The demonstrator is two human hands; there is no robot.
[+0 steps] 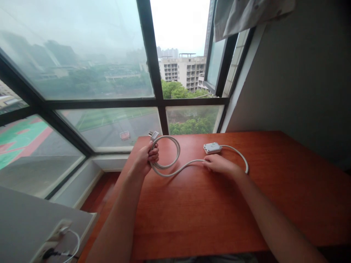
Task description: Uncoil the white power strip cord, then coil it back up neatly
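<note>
While the left hand (146, 157) clasps the looped cable (178, 150), the right hand (219, 164) pinches it beside the socket box (212, 147) (its marking unreadable).

A high-floor room in a flat or dormitory: a reddish-brown wooden desk (274, 190) sits against a large black-framed window (153, 84) overlooking pale apartment blocks (182, 71), with a white wall socket (59, 232) nearby.
</note>
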